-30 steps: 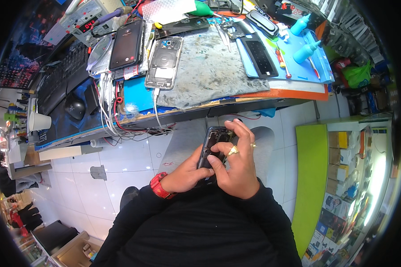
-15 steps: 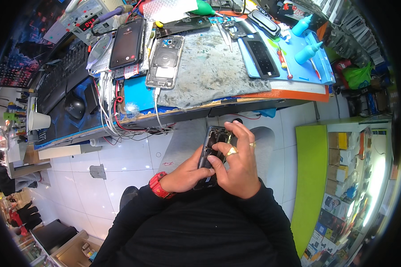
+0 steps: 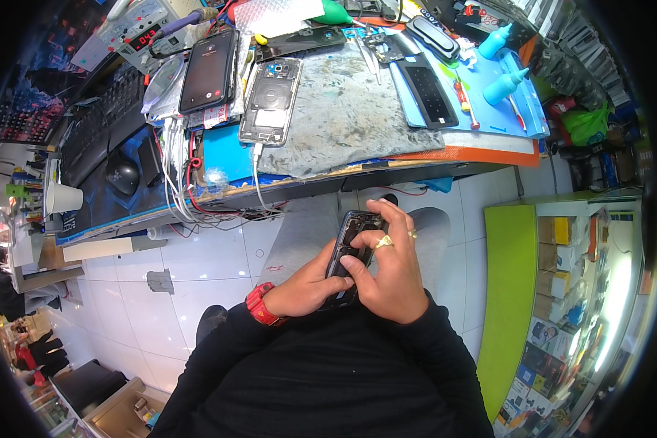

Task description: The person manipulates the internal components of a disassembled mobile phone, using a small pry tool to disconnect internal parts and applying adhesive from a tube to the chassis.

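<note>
Both hands hold a dark opened phone [image 3: 348,244] in front of my chest, below the bench edge. My left hand [image 3: 308,286], with a red watch on its wrist, cups the phone from below and the left. My right hand [image 3: 390,274], wearing gold rings, wraps over the phone's right side with fingertips pressing on its face. The phone's lower half is hidden by my fingers.
A worn grey work mat [image 3: 343,109] lies on the bench ahead with an opened phone [image 3: 271,102] on a cable, another dark phone [image 3: 208,69], blue bottles [image 3: 505,84], screwdrivers and a keyboard [image 3: 98,131]. A green shelf unit [image 3: 515,306] stands at right.
My right fingers have shifted slightly on the phone; both hands stay in the same place.
</note>
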A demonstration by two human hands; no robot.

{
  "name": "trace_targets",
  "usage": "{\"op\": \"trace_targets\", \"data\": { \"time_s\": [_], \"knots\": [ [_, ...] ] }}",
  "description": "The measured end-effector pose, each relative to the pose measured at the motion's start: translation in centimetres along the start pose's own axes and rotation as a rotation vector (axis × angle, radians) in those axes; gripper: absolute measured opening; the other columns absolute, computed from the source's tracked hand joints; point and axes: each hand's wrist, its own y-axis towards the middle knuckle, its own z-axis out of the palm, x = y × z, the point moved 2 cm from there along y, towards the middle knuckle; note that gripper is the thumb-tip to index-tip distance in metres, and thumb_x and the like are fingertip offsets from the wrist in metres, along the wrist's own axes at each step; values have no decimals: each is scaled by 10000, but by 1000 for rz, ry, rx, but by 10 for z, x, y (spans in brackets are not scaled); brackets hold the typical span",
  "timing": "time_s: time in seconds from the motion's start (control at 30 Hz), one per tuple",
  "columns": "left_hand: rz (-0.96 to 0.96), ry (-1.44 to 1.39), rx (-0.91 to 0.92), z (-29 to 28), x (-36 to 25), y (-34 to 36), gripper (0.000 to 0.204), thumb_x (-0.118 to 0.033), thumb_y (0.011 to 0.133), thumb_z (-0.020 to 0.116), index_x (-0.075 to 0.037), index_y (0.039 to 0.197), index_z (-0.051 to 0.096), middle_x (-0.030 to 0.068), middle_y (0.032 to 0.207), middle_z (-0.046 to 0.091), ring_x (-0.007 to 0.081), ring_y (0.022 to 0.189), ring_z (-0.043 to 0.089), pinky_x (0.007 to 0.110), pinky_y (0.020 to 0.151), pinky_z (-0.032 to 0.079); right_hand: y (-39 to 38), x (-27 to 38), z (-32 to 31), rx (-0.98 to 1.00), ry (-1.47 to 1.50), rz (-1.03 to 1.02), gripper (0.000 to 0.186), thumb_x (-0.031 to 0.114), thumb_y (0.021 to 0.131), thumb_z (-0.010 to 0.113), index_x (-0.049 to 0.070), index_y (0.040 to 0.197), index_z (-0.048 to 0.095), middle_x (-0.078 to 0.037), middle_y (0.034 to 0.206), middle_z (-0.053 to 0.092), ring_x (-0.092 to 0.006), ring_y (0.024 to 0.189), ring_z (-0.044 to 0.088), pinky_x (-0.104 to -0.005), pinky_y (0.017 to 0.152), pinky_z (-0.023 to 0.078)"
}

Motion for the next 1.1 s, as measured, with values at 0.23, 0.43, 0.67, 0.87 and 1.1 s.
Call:
{"op": "trace_targets", "data": {
  "time_s": [0.23,0.43,0.67,0.87,1.1],
  "knots": [
    [-53,-46,18,-1,0,0,815,-36,949,561,-28,1637,125,130,1553,369,209,1433,376,371,1172,342,0,0,3,-21,-53,-60,220,88,784,808,-8,934,679,-256,1406,483,-478,1340,445,-537,1076,403],
    [1,-15,23,-1,1,0,765,-35,950,565,-18,1618,191,123,1552,377,206,1434,376,358,1160,349,1,-6,-1,59,73,15,239,70,781,809,9,925,629,-260,1430,463,-476,1337,455,-535,1079,393],
    [-78,-433,-92,-5,12,0,617,-71,955,566,11,1530,357,144,1394,573,221,1276,587,361,1056,479,-11,-17,-10,-39,352,161,415,33,782,789,36,1131,565,-238,1443,458,-382,1325,488,-452,1065,412],
    [-27,-519,-107,-4,-5,2,534,-218,1021,499,29,1487,415,174,1360,606,240,1178,666,393,1022,547,-20,-26,-9,-61,272,197,491,5,767,770,31,1212,563,-210,1422,481,-331,1255,528,-408,1013,455],
    [6,-485,-152,-5,6,4,513,-169,1040,513,20,1501,394,133,1355,612,192,1170,651,341,991,535,-14,-22,-11,-61,260,181,519,5,745,774,28,1218,562,-192,1368,527,-336,1208,556,-410,1006,461]
  ]
}}
